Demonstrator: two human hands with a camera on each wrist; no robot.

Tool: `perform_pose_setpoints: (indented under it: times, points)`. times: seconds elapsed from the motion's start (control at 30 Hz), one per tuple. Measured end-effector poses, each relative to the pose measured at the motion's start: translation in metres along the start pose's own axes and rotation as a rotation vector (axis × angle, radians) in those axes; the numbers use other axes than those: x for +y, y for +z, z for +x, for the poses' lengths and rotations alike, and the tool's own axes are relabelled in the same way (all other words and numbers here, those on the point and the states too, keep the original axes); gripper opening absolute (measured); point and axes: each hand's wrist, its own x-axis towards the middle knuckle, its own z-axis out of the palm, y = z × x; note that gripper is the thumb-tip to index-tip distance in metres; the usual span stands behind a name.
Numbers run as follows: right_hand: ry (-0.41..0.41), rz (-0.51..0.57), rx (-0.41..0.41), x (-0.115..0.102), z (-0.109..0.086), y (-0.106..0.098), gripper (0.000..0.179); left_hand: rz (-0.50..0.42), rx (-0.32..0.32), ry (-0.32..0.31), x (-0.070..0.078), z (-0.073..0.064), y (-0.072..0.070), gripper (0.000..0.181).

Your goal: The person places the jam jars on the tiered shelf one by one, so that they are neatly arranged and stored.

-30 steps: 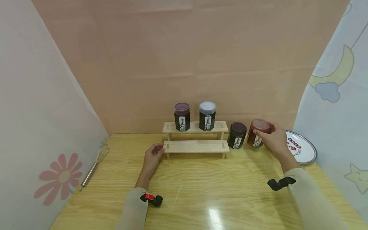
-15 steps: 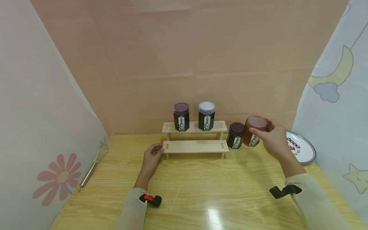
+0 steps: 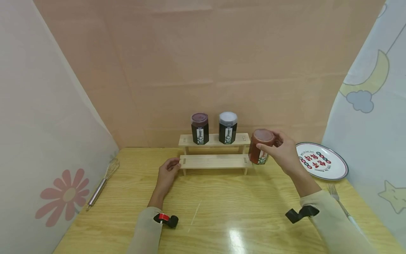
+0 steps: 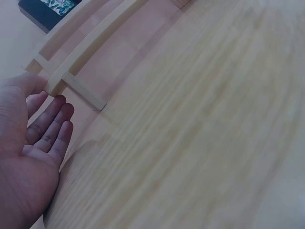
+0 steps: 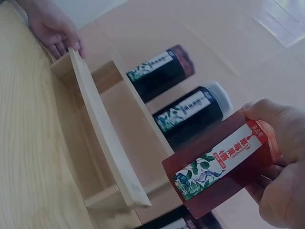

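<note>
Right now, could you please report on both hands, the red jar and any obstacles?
Left hand pinching left end of lower shelf. Right hand gripping red jar. Dark jar close by.

red jar (image 5: 220, 164), pale tan shelf (image 3: 215, 161), white-lidded black jar (image 3: 228, 129), red-patterned white plate (image 3: 337, 168)

Two-tier stand (image 3: 216, 161): pale wood, smooth, matt. Tabletop (image 3: 222, 201) beneath stand: wood-grained, glossy, bright glare out front. Red jar (image 5: 233, 179) at stand's right end: translucent, smooth-faced; glass or plastic, cannot tell. Its label (image 5: 219, 162) looks like printed paper. Plate (image 3: 321, 165) right of stand: smooth, glazed-looking. Whisk (image 3: 103, 183) left of stand: shiny metal. Backdrop (image 3: 190, 70) behind stand: matt, creased.
</note>
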Motion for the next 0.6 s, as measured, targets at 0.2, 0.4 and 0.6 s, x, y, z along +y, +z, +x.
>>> perform_pose_setpoints:
  times: [0.2,0.4,0.6]
  points:
    - [-0.009,0.085,-0.029,-0.004,0.003,0.032,0.079,0.008,-0.005,0.024,-0.001,0.000,0.000,0.030]
    - [0.000,0.110,-0.052,-0.008,0.003,0.066,0.076,0.002,-0.012,0.011,0.000,-0.001,0.000,0.031]
    - [-0.006,0.111,-0.065,-0.014,0.007,0.096,0.076,-0.011,-0.019,-0.015,0.003,0.000,0.000,0.032]
